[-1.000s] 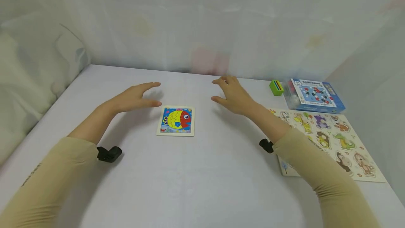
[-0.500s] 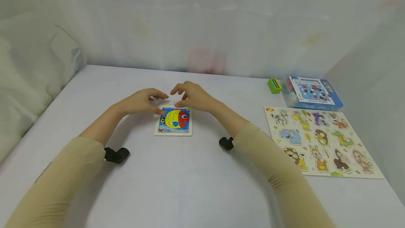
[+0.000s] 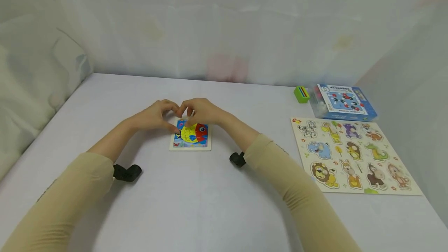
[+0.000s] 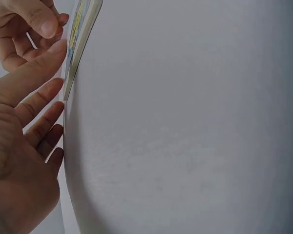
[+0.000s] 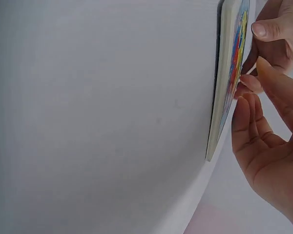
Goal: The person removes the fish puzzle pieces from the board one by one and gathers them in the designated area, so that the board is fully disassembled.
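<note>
A small square fish jigsaw puzzle (image 3: 191, 139) in a pale frame lies flat on the white table, its picture a yellow and red fish on blue. My left hand (image 3: 154, 116) is at its upper left corner, the thumb over the left edge. In the left wrist view the fingers of this hand (image 4: 19, 112) are fairly straight, with nothing between them. From the right, my right hand (image 3: 205, 112) reaches over the puzzle's top edge, fingers bent. A gap shows between thumb and fingertips of that hand (image 5: 271, 141) in the right wrist view. Whether either hand touches the pieces is unclear.
At the right lies a larger board of animal puzzle pieces (image 3: 339, 150). Behind it are a blue boxed set (image 3: 346, 102) and a small green block with stripes (image 3: 301, 94). White cloth (image 3: 168, 30) hangs along the back of the table (image 3: 196, 205).
My right hand has moved left and slightly nearer, from beside the puzzle to above its top edge. My left hand has shifted slightly toward me, and the fingertips of both hands now nearly meet.
</note>
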